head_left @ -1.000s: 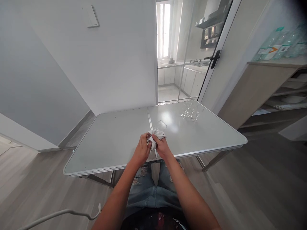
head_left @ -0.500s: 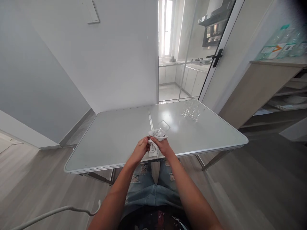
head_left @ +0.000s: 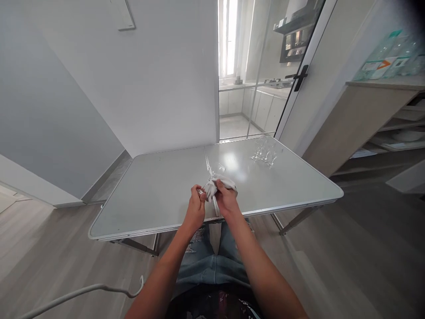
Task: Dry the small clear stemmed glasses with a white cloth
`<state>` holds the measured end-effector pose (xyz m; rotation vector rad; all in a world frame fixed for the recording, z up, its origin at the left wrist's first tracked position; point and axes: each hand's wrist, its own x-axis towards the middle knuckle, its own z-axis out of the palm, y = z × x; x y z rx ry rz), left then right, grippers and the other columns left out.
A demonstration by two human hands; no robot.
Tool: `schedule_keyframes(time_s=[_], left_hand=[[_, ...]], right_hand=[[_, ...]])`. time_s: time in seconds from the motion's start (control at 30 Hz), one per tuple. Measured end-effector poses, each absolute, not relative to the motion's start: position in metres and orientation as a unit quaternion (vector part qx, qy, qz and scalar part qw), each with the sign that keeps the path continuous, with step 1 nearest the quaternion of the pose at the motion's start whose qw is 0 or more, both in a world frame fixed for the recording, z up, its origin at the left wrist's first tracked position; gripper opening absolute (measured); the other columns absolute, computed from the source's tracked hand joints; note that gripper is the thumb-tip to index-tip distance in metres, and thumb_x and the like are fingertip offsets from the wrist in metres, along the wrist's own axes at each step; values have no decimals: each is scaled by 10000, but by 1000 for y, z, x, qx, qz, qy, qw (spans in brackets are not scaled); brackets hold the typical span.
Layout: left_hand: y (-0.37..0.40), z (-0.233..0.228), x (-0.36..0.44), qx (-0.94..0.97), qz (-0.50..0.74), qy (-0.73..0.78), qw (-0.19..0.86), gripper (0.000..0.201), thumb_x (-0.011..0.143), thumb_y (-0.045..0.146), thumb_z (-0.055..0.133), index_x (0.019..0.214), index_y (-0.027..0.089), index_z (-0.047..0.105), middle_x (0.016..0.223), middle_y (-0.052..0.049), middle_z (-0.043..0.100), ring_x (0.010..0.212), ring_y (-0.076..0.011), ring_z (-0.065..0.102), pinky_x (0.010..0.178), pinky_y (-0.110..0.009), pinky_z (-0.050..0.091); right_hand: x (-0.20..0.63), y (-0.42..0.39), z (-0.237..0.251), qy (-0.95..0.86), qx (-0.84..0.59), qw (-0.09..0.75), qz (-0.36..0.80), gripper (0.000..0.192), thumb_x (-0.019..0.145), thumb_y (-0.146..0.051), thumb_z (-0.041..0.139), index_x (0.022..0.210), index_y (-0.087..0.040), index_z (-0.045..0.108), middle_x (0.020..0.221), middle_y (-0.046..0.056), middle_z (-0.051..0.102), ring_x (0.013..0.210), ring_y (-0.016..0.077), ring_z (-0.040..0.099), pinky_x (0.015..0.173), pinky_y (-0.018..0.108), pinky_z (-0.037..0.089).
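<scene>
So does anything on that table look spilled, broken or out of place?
Nothing stands out. The left hand and right hand hold a clear glass wrapped in a white cloth over the grey table. A cluster of clear glasses stands at the far right corner, with no visible spill or shards.

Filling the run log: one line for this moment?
left hand: holds glass | right hand: white cloth on glass | over table

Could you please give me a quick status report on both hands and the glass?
Left hand pinching clear glass at its base. Right hand gripping white cloth wrapped around it. Other glasses far right on table, well apart.
</scene>
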<state>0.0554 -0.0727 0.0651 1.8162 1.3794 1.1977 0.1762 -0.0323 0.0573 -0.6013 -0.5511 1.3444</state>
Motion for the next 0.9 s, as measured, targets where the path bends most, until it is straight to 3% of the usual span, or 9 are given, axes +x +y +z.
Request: schedule_keyframes(time_s=[0.17, 0.3, 0.37, 0.47, 0.57, 0.63, 0.9], left_hand=[[-72, 65, 56, 695, 439, 495, 281, 368, 1040, 422, 343, 1323, 188, 380, 1101, -104, 579, 946, -199, 565, 875, -336, 421], [-74, 70, 55, 707, 436, 464, 307, 464, 1024, 449, 391, 1400, 180, 350, 1173, -128, 578, 1040, -225, 559, 924, -366, 421], [-74, 75, 53, 697, 444, 447, 343, 451, 1012, 500, 412, 1327, 179, 430, 1041, -88, 595, 948, -209, 556, 876, -349, 431], [-73, 83, 49, 639, 428, 412, 489, 441, 971, 600, 452, 1029, 173, 545, 752, -2, 498, 687, -148, 462, 688, -292, 413], [-70, 88, 43, 535, 369, 369, 665, 466, 881, 628, 602, 858, 169, 528, 697, 22, 424, 589, -103, 363, 569, -260, 340], [-69, 89, 40, 489, 361, 354, 711, 443, 845, 582, 680, 853, 162, 538, 722, 14, 432, 596, -95, 367, 563, -254, 333], [-67, 89, 45, 589, 435, 368, 573, 453, 963, 585, 500, 1117, 166, 577, 750, 12, 445, 647, -121, 403, 616, -261, 360]], right_hand=[[175, -40, 64, -348, -266, 674, 594, 361, 713, -391, 836, 1014, -229, 720, 1008, 47, 737, 907, 213, 680, 782, 329, 558], [179, -37, 57, -404, -295, 623, 602, 386, 703, -433, 840, 998, -205, 740, 961, 58, 744, 882, 226, 682, 750, 330, 563], [189, -34, 54, -434, -294, 590, 615, 394, 675, -433, 861, 962, -187, 750, 914, 59, 744, 820, 216, 679, 701, 319, 564], [208, -31, 49, -488, -301, 544, 613, 399, 619, -399, 896, 920, -172, 765, 889, 55, 748, 788, 209, 676, 694, 319, 568], [220, -31, 44, -526, -318, 505, 606, 427, 555, -354, 927, 914, -177, 777, 923, 50, 760, 855, 220, 688, 780, 335, 571], [221, -31, 41, -532, -323, 487, 613, 458, 529, -348, 938, 923, -177, 781, 936, 51, 763, 874, 224, 691, 802, 342, 569], [193, -32, 46, -367, -289, 620, 630, 385, 588, -386, 917, 863, -182, 742, 857, 48, 730, 728, 190, 663, 621, 299, 556]])
